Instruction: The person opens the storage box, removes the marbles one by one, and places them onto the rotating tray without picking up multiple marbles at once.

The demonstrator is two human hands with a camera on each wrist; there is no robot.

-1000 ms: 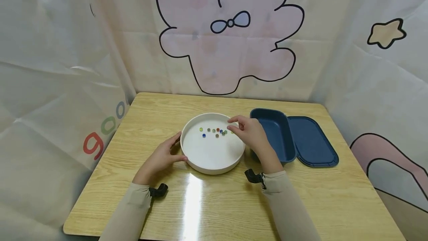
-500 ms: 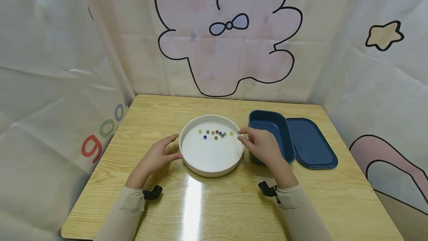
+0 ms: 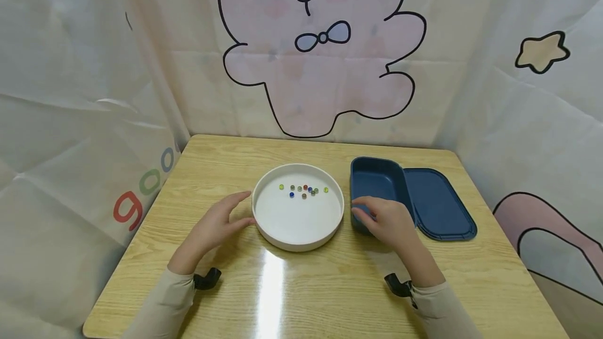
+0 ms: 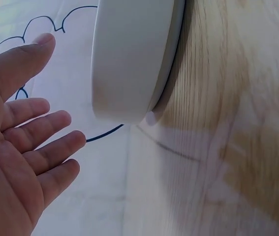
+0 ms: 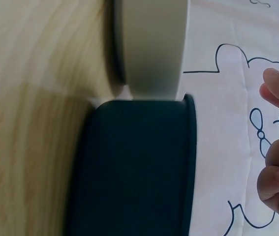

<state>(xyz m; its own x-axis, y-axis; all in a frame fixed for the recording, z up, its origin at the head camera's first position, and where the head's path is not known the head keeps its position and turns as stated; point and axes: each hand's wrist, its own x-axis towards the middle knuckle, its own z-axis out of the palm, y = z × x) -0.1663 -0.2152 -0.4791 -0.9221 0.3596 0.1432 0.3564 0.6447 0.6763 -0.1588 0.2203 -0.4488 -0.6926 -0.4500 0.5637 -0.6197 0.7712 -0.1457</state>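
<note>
In the head view a round white tray [image 3: 297, 226] holds several small glass marbles, among them a blue marble [image 3: 291, 195], a red marble [image 3: 305, 187] and a yellow-green marble [image 3: 326, 190]. My left hand [image 3: 214, 226] is beside the tray's left side, fingertips right at the wall. The left wrist view shows that palm bare and its fingers extended, with a gap to the tray. Over the near left edge of the dark blue box [image 3: 374, 176] hovers my right hand [image 3: 388, 224]. Its thumb and forefinger are slightly apart with nothing seen between them; the other fingers curl loosely.
The blue box stands right of the tray, close to it. A matching flat lid [image 3: 440, 203] lies against the box's right side. All rest on a wooden table [image 3: 311, 292], with a printed cloth [image 3: 188, 67] hanging behind and at both sides.
My right hand has moved from above the tray rightward and nearer to me, over the box edge. The left hand has drawn back slightly from the tray's rim. The blue marble has rolled slightly rightward.
</note>
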